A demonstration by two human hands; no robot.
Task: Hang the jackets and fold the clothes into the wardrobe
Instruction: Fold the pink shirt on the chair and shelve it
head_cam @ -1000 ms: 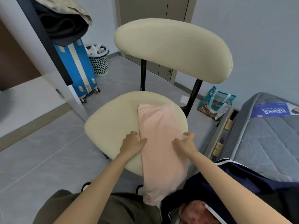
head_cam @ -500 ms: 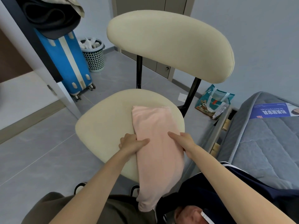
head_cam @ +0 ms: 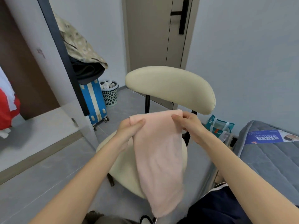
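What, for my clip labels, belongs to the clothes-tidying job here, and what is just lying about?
Job: pale pink folded cloth garment, gripped by left hand and right hand; navy white-striped garment; cream padded chair.
Lying about: blue-and-white hard suitcase; mesh-sided waste basket; teal printed bag; grey quilted mattress.

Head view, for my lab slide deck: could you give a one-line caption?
Folding laundry: the left hand and right hand pinch the top corners of a pink garment above a cream chair.

Head-worn camera looks forward and down, close over the chair (head_cam: 169, 88).
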